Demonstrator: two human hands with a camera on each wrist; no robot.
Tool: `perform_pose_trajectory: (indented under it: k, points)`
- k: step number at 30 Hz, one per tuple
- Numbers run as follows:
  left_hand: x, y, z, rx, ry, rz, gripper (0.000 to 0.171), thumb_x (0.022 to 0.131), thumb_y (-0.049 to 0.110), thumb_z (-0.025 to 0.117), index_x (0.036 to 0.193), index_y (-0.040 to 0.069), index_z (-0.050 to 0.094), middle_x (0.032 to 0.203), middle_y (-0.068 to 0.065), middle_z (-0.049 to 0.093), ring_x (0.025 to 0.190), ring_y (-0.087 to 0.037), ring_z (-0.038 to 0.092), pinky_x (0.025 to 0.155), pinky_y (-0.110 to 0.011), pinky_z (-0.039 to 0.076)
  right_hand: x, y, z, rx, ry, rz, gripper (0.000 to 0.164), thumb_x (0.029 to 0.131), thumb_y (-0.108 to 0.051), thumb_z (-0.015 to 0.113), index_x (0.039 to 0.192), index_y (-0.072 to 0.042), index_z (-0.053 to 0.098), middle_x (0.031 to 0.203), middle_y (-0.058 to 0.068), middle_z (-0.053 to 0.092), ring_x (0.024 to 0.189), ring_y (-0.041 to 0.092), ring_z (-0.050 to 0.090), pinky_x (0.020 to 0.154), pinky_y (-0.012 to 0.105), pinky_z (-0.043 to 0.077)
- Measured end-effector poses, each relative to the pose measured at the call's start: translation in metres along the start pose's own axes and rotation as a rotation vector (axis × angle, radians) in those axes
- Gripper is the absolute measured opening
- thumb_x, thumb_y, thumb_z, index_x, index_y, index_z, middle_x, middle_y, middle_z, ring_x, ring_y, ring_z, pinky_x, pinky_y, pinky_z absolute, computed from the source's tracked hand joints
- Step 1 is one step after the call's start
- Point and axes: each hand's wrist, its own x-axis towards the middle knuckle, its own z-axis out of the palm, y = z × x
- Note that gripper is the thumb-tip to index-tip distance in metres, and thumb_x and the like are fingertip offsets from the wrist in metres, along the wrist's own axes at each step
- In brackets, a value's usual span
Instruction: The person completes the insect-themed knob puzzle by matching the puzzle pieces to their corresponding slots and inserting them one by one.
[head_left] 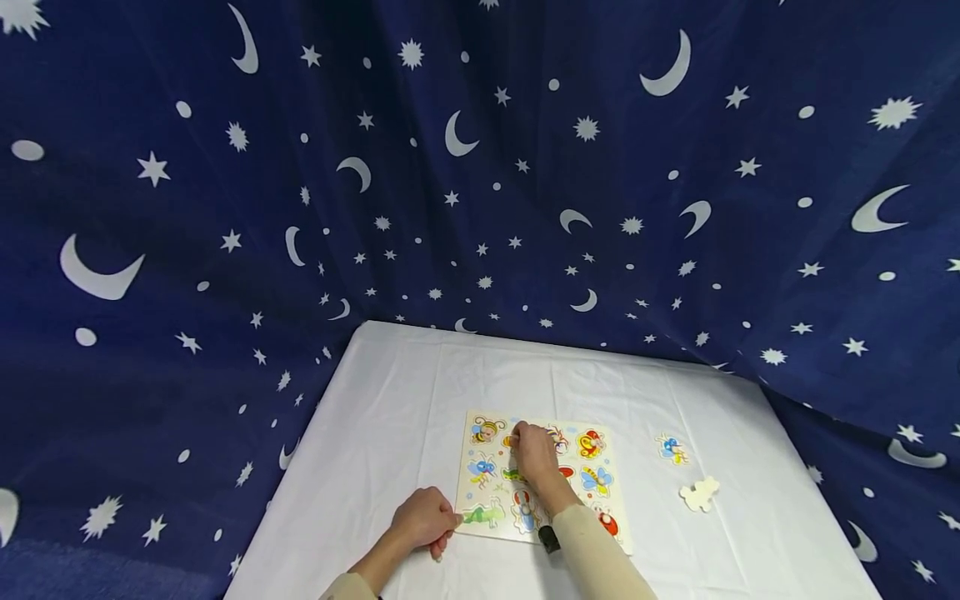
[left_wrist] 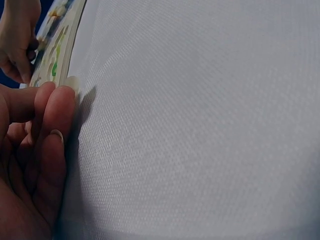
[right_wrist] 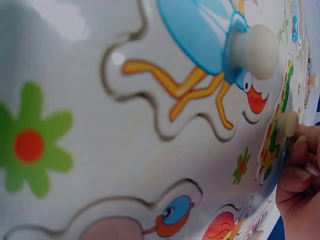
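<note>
A pale wooden knob puzzle board (head_left: 498, 487) with colourful insect pictures lies on the white cloth. At its near left corner my left hand (head_left: 426, 518) pinches the edge between thumb and fingers; in the left wrist view those fingertips (left_wrist: 61, 102) overlap the corner. Over the board's upper middle my right hand (head_left: 536, 454) has its fingers curled down at an orange puzzle piece (head_left: 509, 441), mostly hidden under them. A caterpillar piece (right_wrist: 276, 132) with a round knob shows right beside the right fingers in the right wrist view, and a blue-winged insect piece (right_wrist: 200, 37) sits nearer that camera.
To the board's right lie a loose blue and yellow insect piece (head_left: 672, 449) and a pale piece (head_left: 700, 494) showing its plain side. The white cloth (head_left: 390, 400) covers the table. A dark blue curtain (head_left: 465, 208) with moons and stars rises behind and at the sides.
</note>
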Motion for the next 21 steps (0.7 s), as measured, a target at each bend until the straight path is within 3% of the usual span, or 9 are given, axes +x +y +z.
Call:
perform_pose_trajectory:
  k: [9,14,21]
  points:
    - [-0.002,0.003,0.0,-0.004,0.004,-0.008,0.033,0.082,0.03,0.064,0.054,0.013,0.059,0.041,0.003,0.056,0.033,-0.013,0.056,0.035,-0.024,0.038,-0.003,0.002,-0.009,0.096,-0.025,0.001,0.009,0.082,-0.006,0.066,0.09,-0.005,0.064,0.076,0.007,0.065,0.062,0.017,0.059,0.054,0.03,0.045]
    - [-0.004,0.004,0.0,-0.017,0.001,-0.015,0.033,0.082,0.028,0.063,0.054,0.012,0.059,0.041,0.002,0.056,0.033,-0.014,0.056,0.037,-0.027,0.042,-0.005,0.008,-0.013,0.143,-0.049,0.052,0.012,0.085,-0.009,0.064,0.097,-0.007,0.065,0.08,0.002,0.065,0.065,0.012,0.058,0.055,0.025,0.046]
    - [-0.005,0.005,0.0,-0.017,0.005,-0.017,0.033,0.082,0.028,0.063,0.054,0.012,0.059,0.041,0.002,0.056,0.034,-0.014,0.057,0.038,-0.029,0.043,-0.007,0.024,-0.018,0.153,0.011,0.11,0.012,0.084,-0.007,0.063,0.095,-0.008,0.066,0.078,0.0,0.062,0.067,0.012,0.056,0.06,0.029,0.046]
